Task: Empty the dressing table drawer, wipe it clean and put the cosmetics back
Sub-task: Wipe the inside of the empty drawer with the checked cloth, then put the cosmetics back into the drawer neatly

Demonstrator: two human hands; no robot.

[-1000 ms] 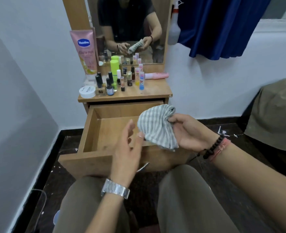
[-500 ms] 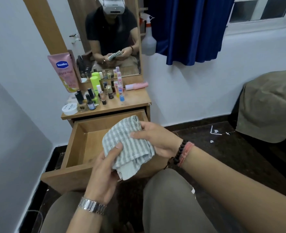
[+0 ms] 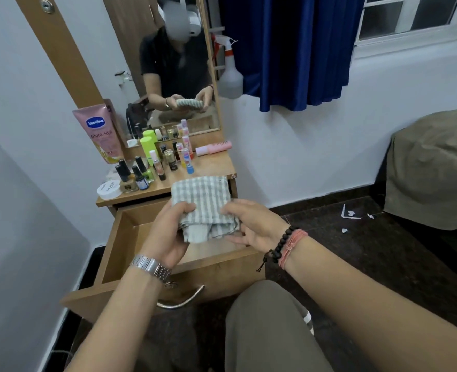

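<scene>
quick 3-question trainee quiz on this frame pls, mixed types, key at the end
1. True or false: the open drawer shows cosmetics inside.
2. The striped cloth is held by: A) left hand only B) right hand only C) both hands
3. Fill in: the pink Vaseline tube stands at the ___ end of the tabletop, as seen by the camera.

Key: 1 false, the visible part is bare wood. 2 C, left hand and right hand both grip it. 3 left.

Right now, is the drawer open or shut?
Open. The drawer is pulled far out below the dressing table top, and its bare wooden inside shows under the striped cloth.
</scene>
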